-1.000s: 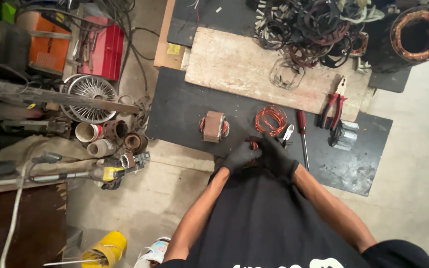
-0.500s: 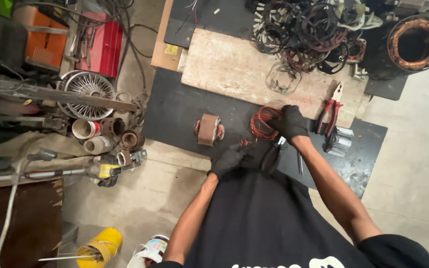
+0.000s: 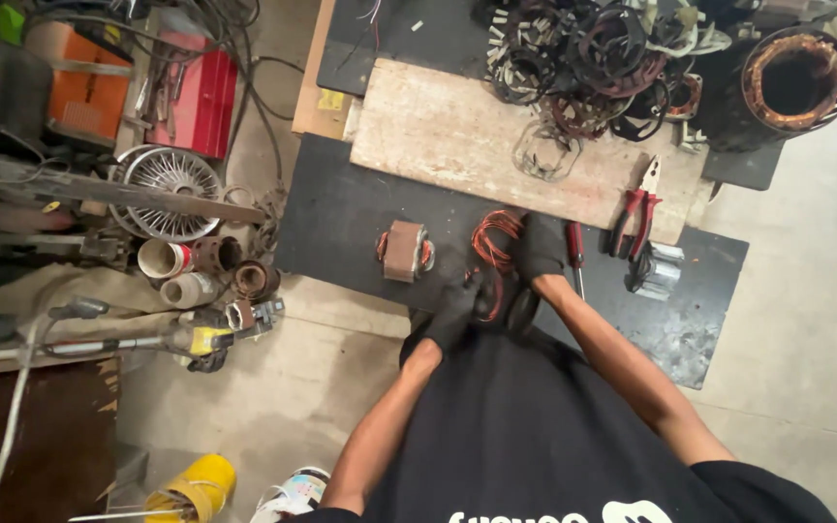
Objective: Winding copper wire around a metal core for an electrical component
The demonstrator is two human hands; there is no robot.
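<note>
Both my hands wear black gloves. My right hand (image 3: 542,247) is stretched out over the black mat (image 3: 341,218) and closed on the right edge of a loose coil of copper wire (image 3: 489,235). My left hand (image 3: 455,312) stays close to my body, curled around a small dark piece (image 3: 501,302) at the mat's near edge. Copper strands run from that piece up to the coil. A small wound bobbin (image 3: 404,250) stands left of the coil. A red-handled screwdriver (image 3: 575,248) lies just right of my right hand.
Red pliers (image 3: 636,208) and a metal part (image 3: 658,271) lie right of the screwdriver. Beyond the mat is a wooden board (image 3: 457,136), with tangled old windings (image 3: 593,58) and a motor stator (image 3: 798,77) behind it. Tools, tubes and a fan guard (image 3: 169,186) crowd the floor at left.
My right hand has left my lap and reached forward to the copper coil. My left hand has stayed near my body, and my view has shifted slightly.
</note>
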